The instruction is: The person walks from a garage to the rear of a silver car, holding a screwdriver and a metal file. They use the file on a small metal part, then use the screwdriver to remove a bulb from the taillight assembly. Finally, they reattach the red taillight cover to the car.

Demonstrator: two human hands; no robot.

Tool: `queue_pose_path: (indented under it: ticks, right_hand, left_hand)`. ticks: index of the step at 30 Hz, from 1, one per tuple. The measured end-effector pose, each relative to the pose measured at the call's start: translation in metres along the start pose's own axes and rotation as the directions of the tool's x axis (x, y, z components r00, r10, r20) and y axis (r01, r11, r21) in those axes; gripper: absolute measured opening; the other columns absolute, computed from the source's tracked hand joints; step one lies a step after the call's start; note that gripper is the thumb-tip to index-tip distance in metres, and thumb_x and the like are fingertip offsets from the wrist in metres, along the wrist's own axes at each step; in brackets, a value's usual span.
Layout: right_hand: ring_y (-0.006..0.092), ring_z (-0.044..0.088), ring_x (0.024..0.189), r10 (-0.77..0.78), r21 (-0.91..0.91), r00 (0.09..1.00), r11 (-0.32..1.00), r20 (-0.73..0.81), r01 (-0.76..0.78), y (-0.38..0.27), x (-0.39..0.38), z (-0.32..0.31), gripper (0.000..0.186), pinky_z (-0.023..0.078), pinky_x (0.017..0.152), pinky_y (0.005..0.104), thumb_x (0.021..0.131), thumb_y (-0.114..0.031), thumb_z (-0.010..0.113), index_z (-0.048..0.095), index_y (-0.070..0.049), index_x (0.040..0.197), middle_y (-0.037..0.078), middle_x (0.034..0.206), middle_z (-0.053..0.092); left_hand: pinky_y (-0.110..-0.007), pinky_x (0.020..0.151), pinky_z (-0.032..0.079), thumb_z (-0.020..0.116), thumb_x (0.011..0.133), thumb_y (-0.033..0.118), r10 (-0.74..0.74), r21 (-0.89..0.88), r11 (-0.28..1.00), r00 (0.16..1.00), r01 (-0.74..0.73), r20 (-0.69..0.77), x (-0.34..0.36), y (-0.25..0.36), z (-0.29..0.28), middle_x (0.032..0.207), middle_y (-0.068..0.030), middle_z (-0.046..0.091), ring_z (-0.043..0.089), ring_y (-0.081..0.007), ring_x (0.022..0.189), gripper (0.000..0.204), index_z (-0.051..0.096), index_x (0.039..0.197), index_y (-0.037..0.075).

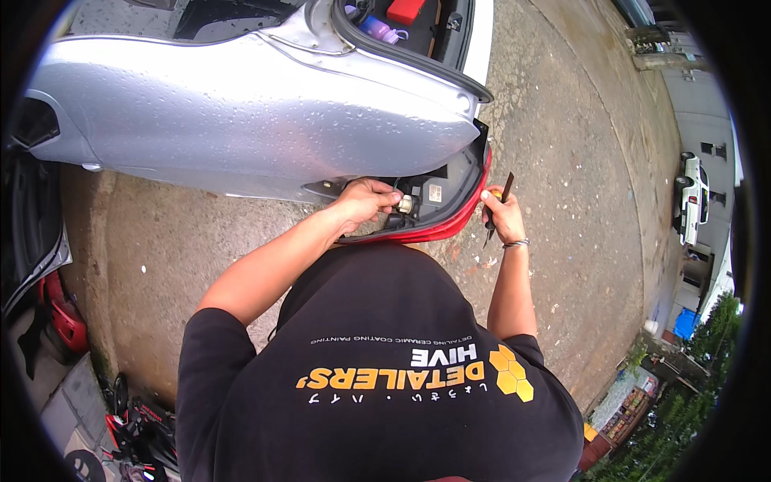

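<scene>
A red-edged tail light (450,230) lies against my front with its grey back facing up, beside the rear corner of the silver car (265,112). My left hand (365,202) is closed, thumb and fingers pinching a pale bulb socket (405,204) at the back of the light. In my closed right hand (504,217) is a slim dark tool (508,186) with a yellow part; its exact kind is unclear. The fingers of that hand are at the light's right edge. A white label (435,193) sits on the grey housing.
The trunk opening (405,36) holds a red box (405,10) and a purple bottle (381,30). Wet concrete ground (578,201) stretches to the right. Another dark car (36,241) and a red-and-black motorcycle (136,434) stand at the left. A white vehicle (691,199) is parked far right.
</scene>
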State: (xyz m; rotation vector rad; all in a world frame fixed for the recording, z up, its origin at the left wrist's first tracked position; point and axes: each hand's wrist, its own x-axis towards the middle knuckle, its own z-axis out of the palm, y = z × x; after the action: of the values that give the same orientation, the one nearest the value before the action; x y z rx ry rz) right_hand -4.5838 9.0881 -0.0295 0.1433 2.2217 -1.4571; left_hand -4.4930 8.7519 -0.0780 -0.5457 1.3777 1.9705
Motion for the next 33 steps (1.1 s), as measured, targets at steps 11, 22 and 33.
queue_pose_path:
  ticks: [11,22,33]
  right_hand:
    - [0.0095,0.056,0.051,-0.015,0.035,1.0,0.999,-0.01,0.015,0.003,-0.002,0.004,0.03,0.037,0.049,0.0257,0.089,-0.034,0.076,0.069,-0.005,0.09,0.0,0.064,0.061]
    - [0.0098,0.054,0.05,0.054,0.034,0.998,0.998,-0.021,-0.053,0.009,-0.002,0.003,0.03,0.039,0.049,0.0265,0.09,-0.032,0.076,0.068,-0.004,0.095,-0.001,0.063,0.058]
    - [0.0115,0.054,0.049,0.045,0.096,0.998,0.995,-0.04,-0.041,0.009,-0.003,0.007,0.031,0.04,0.05,0.0263,0.091,-0.031,0.076,0.067,-0.002,0.098,0.0,0.066,0.059]
  left_hand:
    - [-0.017,0.048,0.036,0.059,0.099,0.004,-0.23,-0.554,0.777,0.954,0.299,0.192,0.016,-0.025,-0.024,0.105,-0.0012,0.063,0.054,-0.0054,0.066,0.016,0.058,0.114,0.01]
    - [-0.021,0.053,0.038,0.074,0.094,0.033,-0.121,-0.072,0.99,0.992,0.123,0.03,0.011,-0.033,-0.014,0.097,-0.0002,0.06,0.047,-0.0071,0.063,0.05,0.055,0.131,0.006]
    - [-0.045,0.09,0.05,0.069,0.092,0.034,0.59,0.773,0.415,0.789,-0.48,0.174,-0.013,0.005,-0.005,0.105,-0.0171,0.07,0.065,-0.0376,0.103,0.038,0.069,0.114,0.003]
